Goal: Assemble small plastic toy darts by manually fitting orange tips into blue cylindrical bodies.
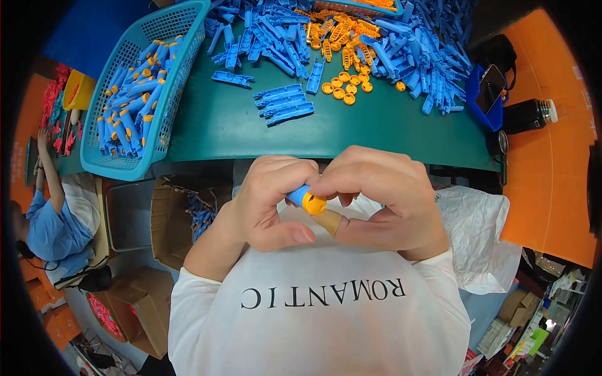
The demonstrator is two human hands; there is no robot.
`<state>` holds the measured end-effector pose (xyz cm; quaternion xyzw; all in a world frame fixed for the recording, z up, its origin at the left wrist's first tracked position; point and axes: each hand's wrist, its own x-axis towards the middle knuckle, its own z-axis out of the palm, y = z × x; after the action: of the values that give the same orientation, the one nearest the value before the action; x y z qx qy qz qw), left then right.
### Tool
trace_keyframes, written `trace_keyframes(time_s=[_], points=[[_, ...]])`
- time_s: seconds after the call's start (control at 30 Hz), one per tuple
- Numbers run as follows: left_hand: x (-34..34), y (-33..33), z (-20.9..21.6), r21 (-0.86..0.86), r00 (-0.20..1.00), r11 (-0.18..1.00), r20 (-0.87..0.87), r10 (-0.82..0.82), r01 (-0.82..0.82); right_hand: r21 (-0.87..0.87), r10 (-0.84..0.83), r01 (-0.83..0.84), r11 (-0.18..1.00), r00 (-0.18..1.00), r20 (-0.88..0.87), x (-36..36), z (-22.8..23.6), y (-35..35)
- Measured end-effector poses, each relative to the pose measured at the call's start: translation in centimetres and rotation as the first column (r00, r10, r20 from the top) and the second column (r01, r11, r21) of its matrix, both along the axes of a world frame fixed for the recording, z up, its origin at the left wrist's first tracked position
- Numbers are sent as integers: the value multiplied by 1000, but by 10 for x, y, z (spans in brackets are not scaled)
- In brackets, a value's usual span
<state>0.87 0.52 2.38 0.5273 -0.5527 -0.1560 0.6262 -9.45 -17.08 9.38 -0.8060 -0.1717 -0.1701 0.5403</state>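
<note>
In front of my chest, my left hand is closed round a small blue plastic tube; most of the tube is hidden by the fingers. A round orange cap sits on the tube's near end. My right hand grips that cap with bent fingers, and a tan covering wraps its thumb tip. On the green table beyond lie several blue half-shells in a row. Loose orange caps are grouped to their right.
A blue basket of capped blue tubes stands at the left. Piles of blue shells and orange ladder-like pieces cover the back. A black bottle lies at the right. Cardboard box below left; another person sits far left.
</note>
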Motion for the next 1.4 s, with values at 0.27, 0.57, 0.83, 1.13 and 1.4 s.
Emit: trace_keyframes(time_s=[0.27, 0.57, 0.83, 1.13, 1.4], points=[[-1, -5, 8, 2, 999, 1000, -45, 26, -26, -65, 86, -82, 995, 994, 72, 7, -1, -1], [-6, -7, 4, 2, 995, 999, -97, 37, -37, -132, 97, -74, 988, 980, 172, 8, -7, 2], [-7, -6, -4, -76, 997, 995, -44, 60, -63, -82, 161, -147, 986, 967, 197, 13, -16, 1], [-10, -3, 4, -36, 991, 994, -87, 103, -106, 323, -126, 156, 934, 986, -112, 10, -47, -40], [-5, 3, 8, 19, 967, 967, 12, 256, -256, 321, -179, 250, 913, 956, -233, 18, -82, -51]])
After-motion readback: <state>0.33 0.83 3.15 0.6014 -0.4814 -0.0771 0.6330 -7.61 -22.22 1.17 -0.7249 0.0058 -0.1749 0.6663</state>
